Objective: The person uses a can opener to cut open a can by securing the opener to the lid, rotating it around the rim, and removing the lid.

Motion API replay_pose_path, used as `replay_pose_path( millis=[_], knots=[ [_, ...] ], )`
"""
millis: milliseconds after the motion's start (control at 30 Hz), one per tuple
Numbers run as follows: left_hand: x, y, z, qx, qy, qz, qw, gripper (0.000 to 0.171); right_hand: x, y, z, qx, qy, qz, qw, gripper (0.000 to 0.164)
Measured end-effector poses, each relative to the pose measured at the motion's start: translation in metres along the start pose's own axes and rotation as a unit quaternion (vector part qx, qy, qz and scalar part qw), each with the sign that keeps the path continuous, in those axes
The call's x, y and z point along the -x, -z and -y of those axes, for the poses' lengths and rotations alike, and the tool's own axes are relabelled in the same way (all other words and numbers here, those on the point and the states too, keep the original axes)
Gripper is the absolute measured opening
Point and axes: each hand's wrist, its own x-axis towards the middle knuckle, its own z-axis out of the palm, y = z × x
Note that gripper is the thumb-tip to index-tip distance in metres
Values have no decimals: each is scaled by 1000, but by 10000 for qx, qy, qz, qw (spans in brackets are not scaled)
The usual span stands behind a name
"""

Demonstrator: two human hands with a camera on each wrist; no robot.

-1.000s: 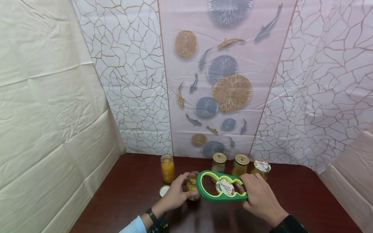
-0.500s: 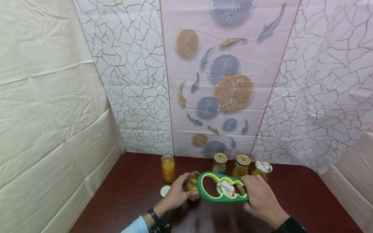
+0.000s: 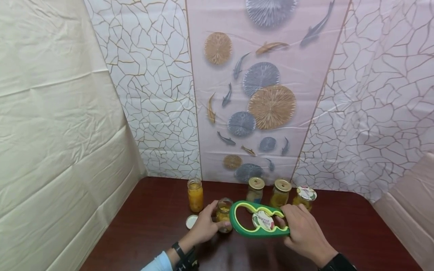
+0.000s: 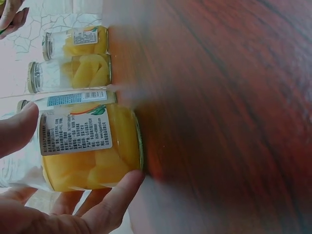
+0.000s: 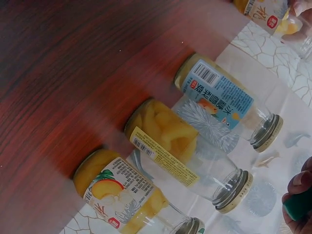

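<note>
My left hand [image 3: 207,225] grips an uncapped glass jar of yellow fruit pieces [image 4: 92,168] on the table, fingers round one side and thumb on the other. Its open mouth shows in the head view. My right hand [image 3: 303,233] holds a green jar opener [image 3: 244,230] with a lime inner edge, above the table just right of that jar. A white printed jar lid [image 3: 262,220] sits within the opener's outline, fingertips showing at its right edge. In the right wrist view only a green end of the opener and some fingers appear.
An uncapped jar of orange fruit [image 3: 195,196] stands at the back left, a white lid [image 3: 191,222] lying in front of it. Three capped jars stand along the back: a blue-labelled jar [image 5: 217,92], a yellow-labelled jar [image 5: 165,131] and a peach-labelled jar [image 5: 122,187]. Patterned cloth [image 3: 162,94] hangs behind.
The opener with the lid has shifted very slightly right and down, in part with the camera view. The left hand's hold on the jar is the same.
</note>
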Motion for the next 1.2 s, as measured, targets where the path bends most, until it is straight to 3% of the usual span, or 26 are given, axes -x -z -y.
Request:
replay_pose_path(
  millis=[533, 733, 900, 1000, 1200],
  knots=[
    [-2, 1, 2, -171, 233, -177, 9994, 90, 1, -6, 1, 4, -69, 263, 9996, 36],
    [-10, -2, 5, -301, 80, -304, 9991, 89, 2, -6, 0, 0, -92, 228, 9997, 39],
    [-22, -5, 7, -299, 72, -427, 9986, 85, 4, -8, 0, 6, -95, 270, 9996, 5],
    [-30, -4, 6, -217, 46, -399, 9990, 84, 7, -8, 0, 9, -110, 275, 9996, 23],
    [-44, -2, 7, -5, -17, -231, 9997, 86, 10, -9, 1, -46, -132, 177, 9997, 29]
  ],
)
